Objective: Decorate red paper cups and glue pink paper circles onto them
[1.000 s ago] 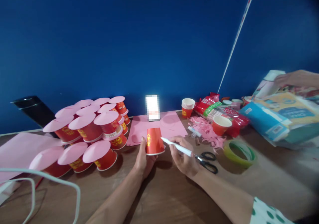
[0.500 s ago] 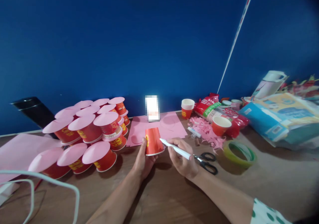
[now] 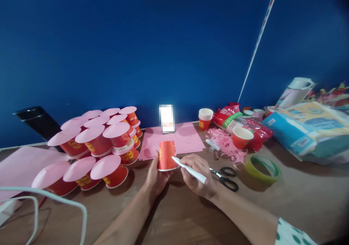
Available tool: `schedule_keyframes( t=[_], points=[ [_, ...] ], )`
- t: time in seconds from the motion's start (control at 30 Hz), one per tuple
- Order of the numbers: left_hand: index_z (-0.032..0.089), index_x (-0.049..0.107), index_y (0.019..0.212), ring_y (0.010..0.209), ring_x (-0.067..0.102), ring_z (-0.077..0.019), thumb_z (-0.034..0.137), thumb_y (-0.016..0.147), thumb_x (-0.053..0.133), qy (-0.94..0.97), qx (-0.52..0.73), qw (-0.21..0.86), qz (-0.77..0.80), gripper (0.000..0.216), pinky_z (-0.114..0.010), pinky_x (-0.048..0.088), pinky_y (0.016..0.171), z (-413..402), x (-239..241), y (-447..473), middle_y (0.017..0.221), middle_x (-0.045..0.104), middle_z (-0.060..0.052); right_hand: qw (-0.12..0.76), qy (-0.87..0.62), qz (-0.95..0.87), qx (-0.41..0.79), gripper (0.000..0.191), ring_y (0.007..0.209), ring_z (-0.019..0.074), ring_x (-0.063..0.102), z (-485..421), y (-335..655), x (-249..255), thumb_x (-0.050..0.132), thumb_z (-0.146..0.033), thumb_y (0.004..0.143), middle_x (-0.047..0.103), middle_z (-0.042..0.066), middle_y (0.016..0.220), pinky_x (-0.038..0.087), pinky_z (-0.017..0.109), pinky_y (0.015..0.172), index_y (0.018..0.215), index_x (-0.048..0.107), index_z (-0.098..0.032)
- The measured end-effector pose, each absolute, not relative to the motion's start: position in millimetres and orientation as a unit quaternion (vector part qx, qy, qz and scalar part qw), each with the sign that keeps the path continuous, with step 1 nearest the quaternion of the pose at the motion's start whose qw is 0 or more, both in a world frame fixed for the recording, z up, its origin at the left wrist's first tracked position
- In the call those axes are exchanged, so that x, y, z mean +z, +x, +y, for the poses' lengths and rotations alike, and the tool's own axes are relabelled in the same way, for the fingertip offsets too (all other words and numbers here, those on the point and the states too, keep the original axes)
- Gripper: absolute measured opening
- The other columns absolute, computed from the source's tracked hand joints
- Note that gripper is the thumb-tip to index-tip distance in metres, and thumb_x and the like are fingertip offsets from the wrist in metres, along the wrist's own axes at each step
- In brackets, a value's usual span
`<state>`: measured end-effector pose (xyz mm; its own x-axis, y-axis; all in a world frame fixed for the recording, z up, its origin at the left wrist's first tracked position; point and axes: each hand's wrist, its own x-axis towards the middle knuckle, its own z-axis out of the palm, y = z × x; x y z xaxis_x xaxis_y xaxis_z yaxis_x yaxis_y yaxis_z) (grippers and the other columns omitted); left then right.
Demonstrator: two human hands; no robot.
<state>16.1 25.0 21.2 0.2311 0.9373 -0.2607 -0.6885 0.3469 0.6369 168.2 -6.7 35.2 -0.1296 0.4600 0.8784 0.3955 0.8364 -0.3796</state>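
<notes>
The left hand (image 3: 158, 179) is closed on an inverted red paper cup (image 3: 167, 154), held above the middle of the worktop (image 3: 174, 219), in front of pink sheets (image 3: 160, 141) near the back edge; the thumb lies along the cup's left side, with fingers curled below its rim. The right hand (image 3: 198, 177) pinches a slanting white pen (image 3: 192, 170) between thumb and fingers, the tip at the cup's wall; from where I stand I cannot tell whether it touches. Yellow lettering runs down the cup's left side, turned too far away to read. Toward the left edge, inverted cups (image 3: 118, 179) topped with pink discs bear similar yellow characters, likewise illegible. Near the back edge, right of centre, a red bag (image 3: 228, 109) shows a white emblem and a green band with blurred print. Toward the right edge, a blue packet (image 3: 289, 127) carries a small white label resembling a barcode.
</notes>
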Motion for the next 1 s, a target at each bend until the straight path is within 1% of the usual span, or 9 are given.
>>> schedule_keyframes(
  t=[0.17, 0.4, 0.63, 0.8, 0.9, 1.0],
  points=[
    [0.008, 0.065, 0.097, 0.075, 0.066, -0.0203, 0.044, 0.092, 0.04, 0.214, 0.523, 0.772, 0.292, 0.044, -0.032, 0.055, 0.071, 25.0, 19.3, 13.8, 0.086, 0.07, -0.012, 0.589, -0.278, -0.758, 0.021, 0.02, 0.077, 0.0178, 0.065, -6.1, 167.5, 33.9, 0.056, -0.006, 0.081, 0.069, 0.006, 0.08, 0.054, 0.031, 0.07, 0.097, 0.058, -0.019],
    [0.006, 0.066, 0.098, 0.084, 0.067, -0.0235, 0.046, 0.092, 0.039, 0.235, 0.504, 0.785, 0.273, 0.049, -0.035, 0.054, 0.08, 26.9, 16.8, 12.3, 0.089, 0.071, -0.015, 0.584, -0.273, -0.764, 0.018, 0.017, 0.076, 0.0181, 0.066, -5.8, 167.6, 31.7, 0.054, -0.01, 0.082, 0.069, 0.006, 0.08, 0.055, 0.032, 0.069, 0.096, 0.058, -0.019],
    [0.007, 0.068, 0.094, 0.082, 0.066, -0.0227, 0.052, 0.09, 0.042, 0.242, 0.489, 0.801, 0.244, 0.052, -0.035, 0.051, 0.081, 28.8, 11.2, 10.7, 0.089, 0.071, -0.014, 0.575, -0.261, -0.776, -0.004, 0.021, 0.074, 0.0179, 0.067, -8.2, 167.4, 36.5, 0.055, -0.009, 0.08, 0.069, 0.006, 0.08, 0.056, 0.031, 0.067, 0.097, 0.058, -0.02],
    [0.007, 0.067, 0.096, 0.088, 0.066, -0.0254, 0.054, 0.088, 0.045, 0.231, 0.476, 0.815, 0.234, 0.053, -0.038, 0.048, 0.089, 30.1, 8.4, 9.6, 0.089, 0.071, -0.014, 0.567, -0.228, -0.791, -0.014, 0.021, 0.072, 0.0178, 0.065, -9.5, 165.3, 33.2, 0.057, -0.012, 0.08, 0.069, 0.006, 0.079, 0.056, 0.032, 0.068, 0.099, 0.057, -0.02],
    [0.006, 0.067, 0.094, 0.09, 0.066, -0.0265, 0.055, 0.087, 0.045, 0.236, 0.472, 0.816, 0.234, 0.054, -0.039, 0.047, 0.09, 30.7, 8.0, 9.8, 0.088, 0.071, -0.014, 0.563, -0.224, -0.795, -0.014, 0.022, 0.073, 0.0177, 0.065, -9.4, 164.1, 30.5, 0.057, -0.011, 0.079, 0.069, 0.006, 0.079, 0.056, 0.033, 0.07, 0.1, 0.057, -0.02],
    [0.007, 0.067, 0.094, 0.088, 0.066, -0.026, 0.054, 0.088, 0.045, 0.243, 0.476, 0.814, 0.229, 0.053, -0.039, 0.047, 0.09, 30.8, 7.1, 9.9, 0.086, 0.071, -0.013, 0.562, -0.225, -0.796, -0.017, 0.022, 0.072, 0.0179, 0.065, -8.7, 164.1, 30.5, 0.057, -0.011, 0.08, 0.069, 0.005, 0.078, 0.056, 0.033, 0.068, 0.1, 0.056, -0.02]
  ],
)
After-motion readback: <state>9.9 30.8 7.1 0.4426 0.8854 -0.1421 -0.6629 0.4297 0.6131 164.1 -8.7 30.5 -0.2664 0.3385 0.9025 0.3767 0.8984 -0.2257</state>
